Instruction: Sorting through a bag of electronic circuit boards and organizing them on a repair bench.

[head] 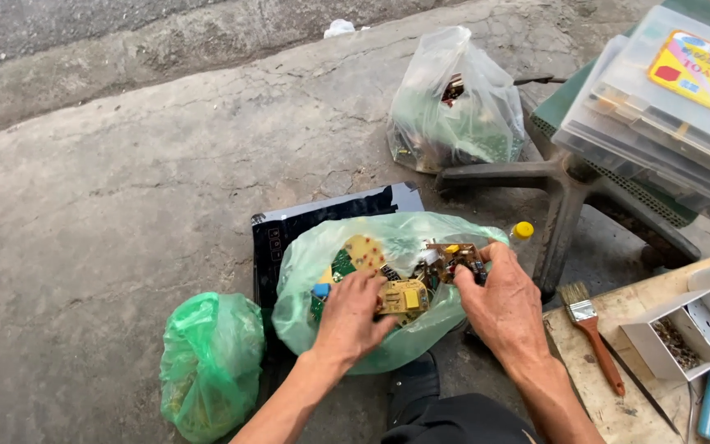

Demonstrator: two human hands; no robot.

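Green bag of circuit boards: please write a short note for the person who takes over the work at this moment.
Left hand: inside the open green bag, fingers on a yellow circuit board.
Right hand: at the bag's right rim, fingers at a brown circuit board.
The bag sits on a black flat appliance on the concrete.
Done: bag opened, boards exposed.
Left: no board is out of the bag yet.
Nearby: tied green bag, clear bag, paintbrush.
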